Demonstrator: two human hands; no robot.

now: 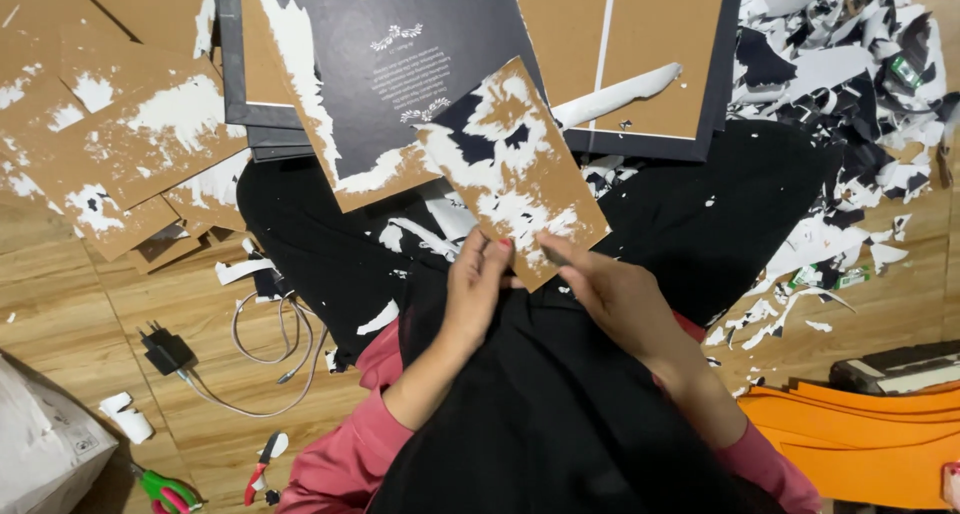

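A brown cardboard panel (510,164) with torn white and black paper patches tilts over my lap. My left hand (478,279) grips its lower edge with the fingers curled against it. My right hand (610,284) pinches the same lower edge from the right side, thumb on the top face. Behind it lies a larger cardboard sheet (390,64) still partly covered in dark printed paper.
Stripped cardboard panels (110,124) are stacked at left. Torn paper scraps (850,64) pile up at right. A charger with cable (170,352), green-handled scissors (165,491) and a red-handled tool (258,471) lie on the wooden floor. Orange sheets (860,439) sit at lower right.
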